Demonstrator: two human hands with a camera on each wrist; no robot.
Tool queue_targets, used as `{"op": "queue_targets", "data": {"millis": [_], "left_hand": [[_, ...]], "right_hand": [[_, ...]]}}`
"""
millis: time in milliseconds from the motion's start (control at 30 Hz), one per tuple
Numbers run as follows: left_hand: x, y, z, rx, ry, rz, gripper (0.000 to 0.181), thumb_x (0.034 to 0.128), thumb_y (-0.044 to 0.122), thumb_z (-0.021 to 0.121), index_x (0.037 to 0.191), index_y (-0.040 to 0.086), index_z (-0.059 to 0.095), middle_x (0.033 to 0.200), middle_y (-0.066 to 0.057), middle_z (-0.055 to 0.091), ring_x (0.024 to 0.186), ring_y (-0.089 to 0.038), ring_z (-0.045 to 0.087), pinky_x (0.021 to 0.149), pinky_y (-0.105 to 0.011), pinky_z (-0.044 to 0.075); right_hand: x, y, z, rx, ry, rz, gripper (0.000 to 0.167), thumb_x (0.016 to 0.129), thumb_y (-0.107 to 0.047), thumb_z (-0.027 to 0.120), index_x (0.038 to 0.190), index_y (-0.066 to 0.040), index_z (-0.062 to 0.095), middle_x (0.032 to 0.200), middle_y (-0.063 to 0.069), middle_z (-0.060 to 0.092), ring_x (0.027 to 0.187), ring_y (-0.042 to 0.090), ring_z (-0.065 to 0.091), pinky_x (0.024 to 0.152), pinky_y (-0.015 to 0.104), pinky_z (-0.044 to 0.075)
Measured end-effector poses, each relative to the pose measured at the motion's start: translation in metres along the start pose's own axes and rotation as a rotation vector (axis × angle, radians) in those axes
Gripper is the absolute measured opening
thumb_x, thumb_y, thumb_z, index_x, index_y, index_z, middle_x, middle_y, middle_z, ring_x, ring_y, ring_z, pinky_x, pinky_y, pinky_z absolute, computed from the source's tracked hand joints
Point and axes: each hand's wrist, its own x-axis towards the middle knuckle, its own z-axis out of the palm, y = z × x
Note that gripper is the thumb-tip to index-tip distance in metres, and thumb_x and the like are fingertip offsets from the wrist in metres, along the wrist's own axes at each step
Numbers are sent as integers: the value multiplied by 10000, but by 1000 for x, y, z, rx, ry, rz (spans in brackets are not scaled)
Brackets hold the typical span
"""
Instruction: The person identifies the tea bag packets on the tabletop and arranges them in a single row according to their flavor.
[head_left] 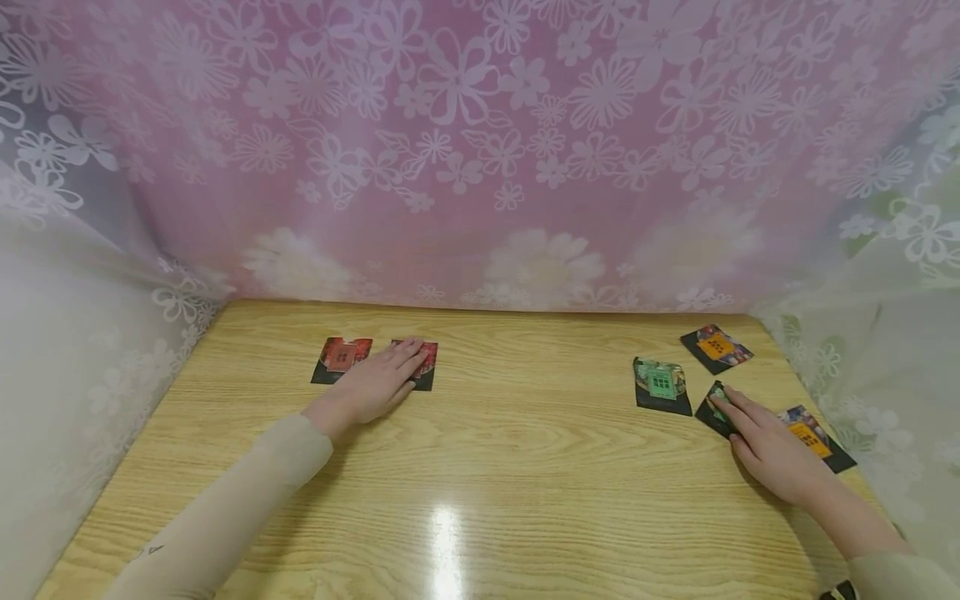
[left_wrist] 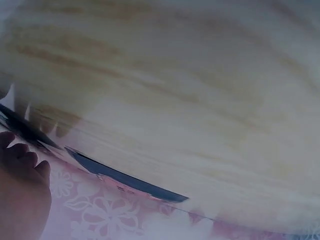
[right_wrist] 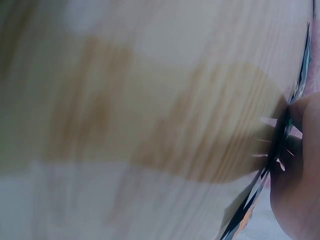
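Two red-and-black packets lie at the table's left. My left hand [head_left: 372, 385] rests with extended fingers on the right-hand red packet [head_left: 425, 381], partly covering it; the other red packet [head_left: 341, 358] is just left of it. On the right, my right hand [head_left: 772, 450] lays its fingers on a green-and-black packet [head_left: 712, 419], tilted on the table. Another green packet [head_left: 662, 385] lies to its left. The left wrist view shows the left hand [left_wrist: 22, 195] by the packets' edges; in the right wrist view the right hand [right_wrist: 300, 175] touches a dark packet [right_wrist: 278, 135].
An orange-labelled packet [head_left: 716, 347] lies at the back right, and another orange-labelled packet [head_left: 813, 437] is beside the right hand near the table's right edge. A pink flowered cloth [head_left: 525, 167] hangs behind the wooden table [head_left: 525, 467], with pale cloth at both sides.
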Motion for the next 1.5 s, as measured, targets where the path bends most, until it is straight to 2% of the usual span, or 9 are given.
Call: {"op": "queue_targets", "data": {"millis": [133, 300, 633, 833, 933, 1067, 1267, 1500], "left_hand": [[9, 8, -4, 2, 22, 35, 602, 1154, 302, 446, 1677, 41, 301, 1763, -168, 251, 1650, -332, 227, 1348, -503, 269], [32, 28, -7, 24, 27, 105, 595, 1160, 313, 417, 1678, 45, 302, 1764, -164, 250, 1653, -327, 219, 1360, -479, 243], [93, 90, -8, 116, 6, 234, 615, 1167, 378, 353, 1701, 91, 250, 1786, -118, 195, 1669, -271, 170, 1381, -416, 169], [127, 131, -3, 148, -18, 266, 624, 1170, 418, 296, 1721, 150, 175, 1803, -56, 126, 1679, -200, 104, 1381, -342, 76], [141, 150, -7, 164, -31, 286, 622, 1173, 414, 292, 1722, 150, 167, 1803, -53, 117, 1679, -191, 100, 1382, -333, 68], [158, 174, -10, 188, -33, 296, 614, 1174, 414, 292, 1722, 161, 178, 1804, -40, 123, 1678, -174, 101, 1385, -332, 83], [182, 205, -8, 202, -34, 278, 610, 1172, 431, 268, 1726, 196, 170, 1809, -5, 119, 1680, -152, 98, 1382, -300, 75], [199, 232, -11, 189, -47, 234, 604, 1174, 430, 230, 1732, 223, 124, 1813, 19, 91, 1680, -123, 65, 1380, -281, 75]], "right_hand": [[0, 1, 0, -1, -5, 3, 582, 1073, -61, 574, 1623, -19, 387, 1664, 325, 333, 1416, 600, 414, 1040, 759, 420], [0, 2, 0, 7, -5, -4, 570, 1078, -61, 566, 1619, -13, 392, 1663, 327, 333, 1417, 602, 409, 1035, 756, 419], [1, 1, 0, 14, -10, 0, 577, 1078, -62, 567, 1625, -21, 388, 1663, 324, 337, 1412, 603, 414, 1026, 753, 430], [1, 1, 0, 6, -7, -2, 571, 1078, -65, 572, 1619, -17, 396, 1664, 324, 336, 1409, 601, 422, 1018, 745, 440], [1, 2, 0, 1, -5, -3, 570, 1073, -60, 578, 1613, -11, 403, 1654, 331, 347, 1395, 603, 432, 1011, 741, 447], [1, 1, -2, -4, -9, 0, 578, 1070, -58, 579, 1616, -9, 398, 1649, 337, 347, 1386, 606, 435, 1008, 741, 449], [1, 1, -2, 0, -1, -8, 585, 1071, -56, 574, 1624, -12, 387, 1652, 338, 343, 1391, 606, 430, 1014, 745, 437], [0, 3, 1, 0, 0, -12, 580, 1078, -62, 568, 1626, -15, 384, 1662, 330, 335, 1402, 600, 425, 1024, 743, 432]]}}
